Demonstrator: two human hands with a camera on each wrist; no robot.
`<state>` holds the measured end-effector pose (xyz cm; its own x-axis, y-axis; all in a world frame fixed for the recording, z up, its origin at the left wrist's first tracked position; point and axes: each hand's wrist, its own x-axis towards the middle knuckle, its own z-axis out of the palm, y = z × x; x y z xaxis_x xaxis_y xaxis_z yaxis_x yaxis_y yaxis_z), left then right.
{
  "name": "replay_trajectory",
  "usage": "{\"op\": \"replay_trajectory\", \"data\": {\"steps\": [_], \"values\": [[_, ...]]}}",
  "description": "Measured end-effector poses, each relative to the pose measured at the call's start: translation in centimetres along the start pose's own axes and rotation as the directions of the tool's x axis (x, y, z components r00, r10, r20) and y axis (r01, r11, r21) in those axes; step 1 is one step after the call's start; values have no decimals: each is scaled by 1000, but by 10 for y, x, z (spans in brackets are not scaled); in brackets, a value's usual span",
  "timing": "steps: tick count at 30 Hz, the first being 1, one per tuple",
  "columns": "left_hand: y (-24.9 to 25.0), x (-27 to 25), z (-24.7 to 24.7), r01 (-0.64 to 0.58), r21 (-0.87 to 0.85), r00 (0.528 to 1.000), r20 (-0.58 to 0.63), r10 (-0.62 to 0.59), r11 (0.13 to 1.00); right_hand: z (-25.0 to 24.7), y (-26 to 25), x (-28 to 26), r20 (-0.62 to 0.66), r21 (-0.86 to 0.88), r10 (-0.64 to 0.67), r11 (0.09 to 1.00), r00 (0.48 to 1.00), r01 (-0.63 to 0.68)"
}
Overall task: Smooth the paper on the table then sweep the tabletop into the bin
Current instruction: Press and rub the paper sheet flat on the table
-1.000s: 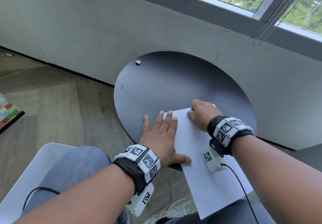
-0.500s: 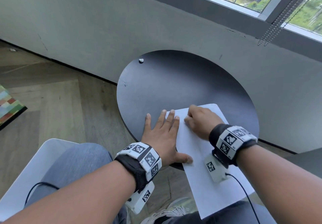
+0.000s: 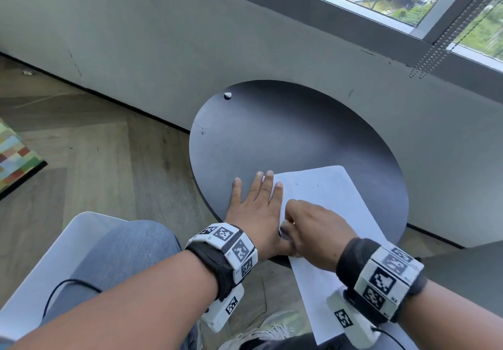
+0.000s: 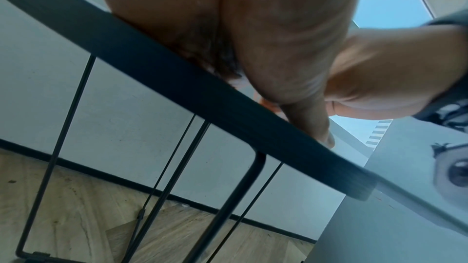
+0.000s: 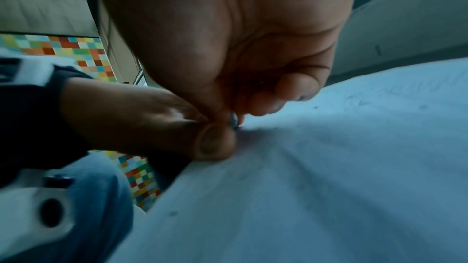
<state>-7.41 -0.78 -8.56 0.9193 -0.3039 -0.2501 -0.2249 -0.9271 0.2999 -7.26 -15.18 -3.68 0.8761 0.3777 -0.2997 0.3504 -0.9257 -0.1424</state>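
Observation:
A white sheet of paper (image 3: 326, 194) lies on the near right of the round black table (image 3: 285, 137), its near end hanging over the edge. My left hand (image 3: 257, 197) lies flat, fingers straight, half on the table and half on the paper's left edge; in the left wrist view its palm (image 4: 278, 37) rests on the table edge (image 4: 177, 87). My right hand (image 3: 313, 227) has its fingers curled and presses down on the paper (image 5: 329, 187) beside the left thumb (image 5: 215, 143). A small white crumb (image 3: 227, 95) sits at the table's far left.
A grey wall (image 3: 272, 36) stands right behind the table, under a window. A white plastic container or seat (image 3: 54, 254) is low at the left beside my knee. A colourful checked mat (image 3: 13, 159) lies on the wood floor. Thin black legs (image 4: 63, 127) hold the table.
My right hand has slid along the paper from its far end back toward me, ending next to the left thumb. The left hand has stayed pressed in place.

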Motion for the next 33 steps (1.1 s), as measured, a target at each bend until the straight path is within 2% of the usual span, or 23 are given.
{"op": "replay_trajectory", "data": {"steps": [4,7,10,17,20,25,31,33], "values": [[-1,0,1,0,9,1000,19,0,1000,-6,10,24,-58,-21,46,999,997,-47],[0,0,1,0,24,1000,24,0,1000,-16,25,57,-90,0,153,988,984,-153],[-2,-1,2,5,20,1000,8,-5,1000,-26,32,78,-70,7,250,968,966,-250],[-4,-6,1,54,-42,996,-73,-57,998,-29,41,76,-74,20,302,953,950,-302],[-4,-5,1,58,-45,995,-77,-62,997,-27,38,69,-85,27,275,962,958,-273],[-4,-4,1,39,-33,997,-71,-41,999,-16,27,52,-73,39,145,989,987,-143],[-5,-4,3,44,-6,998,-49,-44,999,-15,19,33,-111,93,71,994,991,-61],[-5,-2,3,43,-14,998,-48,-44,999,-11,14,22,-80,112,36,993,996,-26]]}}
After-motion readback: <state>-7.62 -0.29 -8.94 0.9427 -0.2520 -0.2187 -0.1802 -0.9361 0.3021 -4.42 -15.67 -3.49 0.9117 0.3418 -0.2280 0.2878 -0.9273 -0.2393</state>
